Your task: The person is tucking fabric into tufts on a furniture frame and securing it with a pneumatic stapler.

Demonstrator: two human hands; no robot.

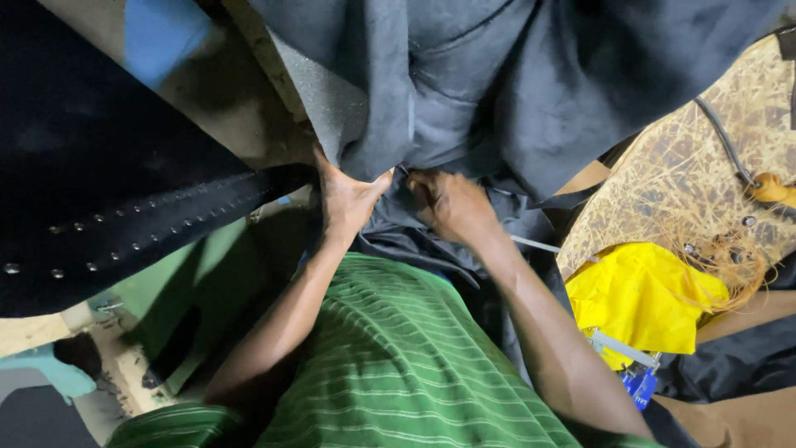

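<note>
- At the centre of the frame, the left hand (pixel 347 197) is gripping the lower edge of a dark grey fabric (pixel 497 91), its fingers pressed together behind the fold and the thumb stretching out toward the right.
- Just beside it, the right hand (pixel 448 203) is curling into the same fabric, knuckles up; its fingers are tucking under the cloth, so how tightly they are pinching cannot be told.
- The dark grey fabric is filling the upper middle and upper right of the frame, and is hanging down in folds to both hands, with more of it bunching below them against the person's green striped shirt (pixel 398 357).
- Along the left side of the frame, a black strip with rows of small metal studs (pixel 141 228) is running diagonally toward the left hand, and its end is lying close to the wrist.
- At the right of the frame, a yellow cloth (pixel 638 299) is lying crumpled beside a worktop (pixel 713 158) with a tan, straw-like pattern.
- Below the yellow cloth, a small blue object (pixel 640 386) is showing, too small to identify.
- At the upper left, a blue patch (pixel 162 33) is showing past the black material.
</note>
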